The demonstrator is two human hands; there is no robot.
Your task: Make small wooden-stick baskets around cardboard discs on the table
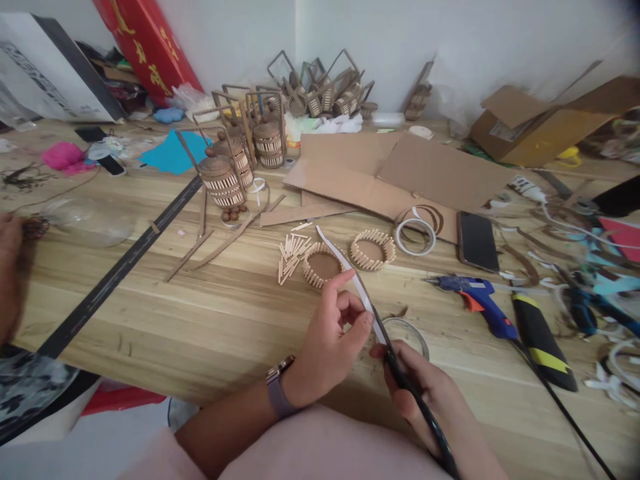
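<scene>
My left hand [333, 347], with a watch on its wrist, pinches a narrow white-faced strip [364, 293] between thumb and fingers, its index finger extended along it. The strip's upper end reaches past a small ring of short wooden sticks [313, 272] on a round brown base. My right hand [430, 393] is closed round a glossy black length [420, 400] at the strip's lower end; I cannot tell whether this is the same strip. Behind my right hand lies a clear tape roll [407, 330]. A second stick ring [373, 250] and loose sticks [291, 257] lie farther off.
A blue glue gun [470, 297], a phone [479, 241] and a black-yellow tool [543, 343] lie right. Cardboard sheets [345, 170] and a white tape roll [415, 237] lie beyond. Small handled baskets [223, 180] stand back left. Another person's hand [10, 267] is at the left edge.
</scene>
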